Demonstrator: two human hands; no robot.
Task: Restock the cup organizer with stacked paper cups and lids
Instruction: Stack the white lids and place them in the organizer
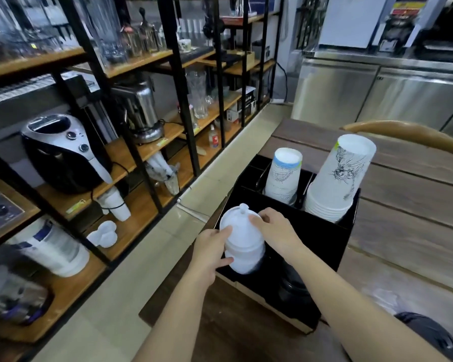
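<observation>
The stack of white lids stands nearly upright at the front-left corner of the black cup organizer. Its lower end is down inside that front-left compartment and its knobbed top is well above the rim. From here I cannot tell whether it rests on the compartment floor.

Both hands are on it. The left hand wraps the stack's left side, with fingers curled round it high and low. The right hand comes in from the right, fingertips closed on the uppermost lid.

Just right of the lids, in the front-right compartment, sits a dark rounded pile, too blurred to make out. Behind, in the organizer's rear slots, two stacks of paper cups stand mouth-down. The smaller cup stack is on the left, with a blue band and a line drawing. The taller cup stack is on the right, printed with a black sketch and leaning slightly away.

The organizer sits on a dark wooden table, near its left edge. A curved wooden chair back shows past the far side, and steel cabinets stand beyond that. Across the tiled aisle to the left runs a black-framed shelf unit with wooden boards. It carries a black-and-silver appliance, glassware and more white cups.
</observation>
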